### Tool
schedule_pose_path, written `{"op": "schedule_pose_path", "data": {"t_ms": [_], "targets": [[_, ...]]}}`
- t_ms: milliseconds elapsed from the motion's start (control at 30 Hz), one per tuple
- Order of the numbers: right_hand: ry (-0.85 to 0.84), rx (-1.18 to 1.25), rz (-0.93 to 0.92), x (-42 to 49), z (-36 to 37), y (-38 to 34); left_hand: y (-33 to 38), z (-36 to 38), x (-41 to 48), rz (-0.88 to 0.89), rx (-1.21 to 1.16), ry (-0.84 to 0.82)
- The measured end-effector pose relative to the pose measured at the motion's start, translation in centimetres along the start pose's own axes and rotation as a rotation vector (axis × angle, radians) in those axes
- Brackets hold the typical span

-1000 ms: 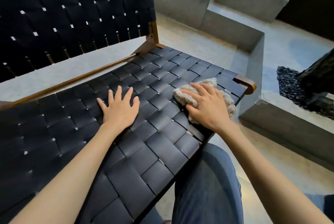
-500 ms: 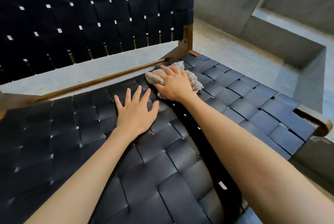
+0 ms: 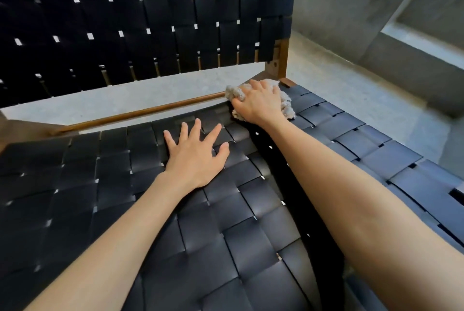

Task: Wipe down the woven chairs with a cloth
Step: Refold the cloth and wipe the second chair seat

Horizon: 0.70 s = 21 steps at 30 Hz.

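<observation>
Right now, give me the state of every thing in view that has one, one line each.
cloth: bunched up, pressed on the seat's rear right corner.
right hand: fingers curled over the cloth, gripping it.
left hand: flat, fingers spread, resting on the woven seat.
woven seat: straps interlaced, bearing both hands.
backrest: upright, neither hand touching it.

Crumpled grey cloth point(image 3: 285, 107) at black woven chair's point(image 3: 226, 210) rear corner

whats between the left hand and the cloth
Only bare black woven seat separates the left hand from the cloth under the right hand, in the head view.
</observation>
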State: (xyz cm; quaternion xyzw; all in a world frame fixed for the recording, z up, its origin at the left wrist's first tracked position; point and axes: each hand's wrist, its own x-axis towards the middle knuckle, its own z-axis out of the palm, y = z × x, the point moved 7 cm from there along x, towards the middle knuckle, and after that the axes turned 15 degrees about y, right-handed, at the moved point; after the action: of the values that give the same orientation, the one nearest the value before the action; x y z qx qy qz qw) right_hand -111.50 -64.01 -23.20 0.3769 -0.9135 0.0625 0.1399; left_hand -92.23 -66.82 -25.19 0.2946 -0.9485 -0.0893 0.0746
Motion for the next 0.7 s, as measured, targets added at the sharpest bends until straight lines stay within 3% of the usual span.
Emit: {"op": "schedule_pose_path", "data": {"t_ms": [333,700], "targets": [[-0.055,0.032,-0.018,-1.6,-1.5,0.8,0.1,-0.2,-0.3,-0.021,-0.021,0.032],[-0.124,-0.009,0.012,-14.0,-9.9,4.4,0.6,-1.4,-1.3,-0.098,-0.056,0.019]]}}
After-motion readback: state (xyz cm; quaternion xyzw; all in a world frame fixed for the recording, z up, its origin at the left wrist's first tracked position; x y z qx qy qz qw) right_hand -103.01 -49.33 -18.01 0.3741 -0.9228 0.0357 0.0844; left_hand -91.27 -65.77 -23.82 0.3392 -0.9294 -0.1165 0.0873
